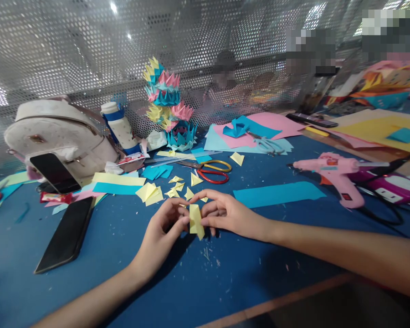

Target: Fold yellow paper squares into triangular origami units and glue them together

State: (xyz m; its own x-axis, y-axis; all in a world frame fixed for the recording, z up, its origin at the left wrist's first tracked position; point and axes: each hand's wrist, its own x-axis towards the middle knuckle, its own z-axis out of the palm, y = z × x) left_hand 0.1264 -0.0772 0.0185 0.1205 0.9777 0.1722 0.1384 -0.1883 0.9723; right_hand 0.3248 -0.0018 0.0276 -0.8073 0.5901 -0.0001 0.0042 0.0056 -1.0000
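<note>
1. The blue tabletop (pixel 157 291) is stretching from beneath the 2 forearms to a brown near edge (pixel 276 300), giving the wrists room on this side; pale slivers are dotting it.
2. On the left, a black phone (pixel 68 237) is lying well apart from the left hand (pixel 164 223); on the right, a pink glue gun (pixel 341 171) is resting well beyond the right hand (pixel 230 212).
3. Ahead, yellow paper pieces (pixel 149 193) are crowding the space just past the fingers, 1 pair of scissors (pixel 202 167) is lying behind, and 1 blue strip (pixel 278 194) is lying beyond the right wrist.
4. A folded yellow paper (pixel 195 219) is standing roughly upright between the hands, above the tabletop.
5. The left thumb and index finger are pinching its left edge; the right thumb is pressing its right edge, and the right index finger is arching over the top (whether the 2 index tips are touching, I cannot tell).
</note>
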